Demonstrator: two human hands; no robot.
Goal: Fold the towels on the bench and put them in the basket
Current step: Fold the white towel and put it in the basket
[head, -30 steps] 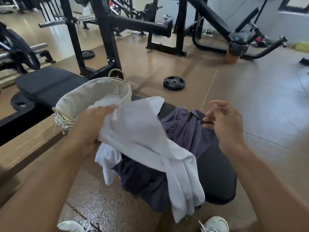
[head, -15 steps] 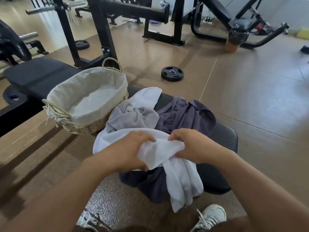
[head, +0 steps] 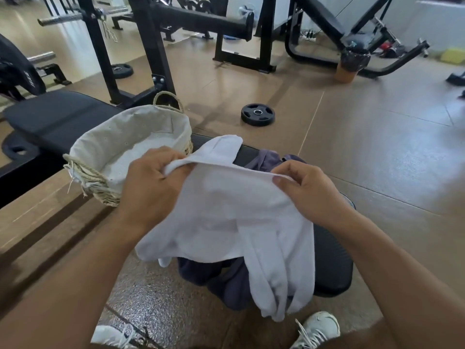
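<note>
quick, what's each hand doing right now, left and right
Left hand: closed, gripping the top edge of the white towel.
Right hand: closed, pinching the same edge further along.

Both hands (head: 226, 190) pinching white towel (head: 226, 217) edge, basket (head: 130, 149) left, purple towel (head: 221, 278) beneath

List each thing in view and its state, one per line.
White towel: unfolded, held up by its top edge.
Purple towel: crumpled on the bench.
Basket: upright, no towels inside.
Left hand: grips white towel.
Right hand: pinches white towel.
</note>
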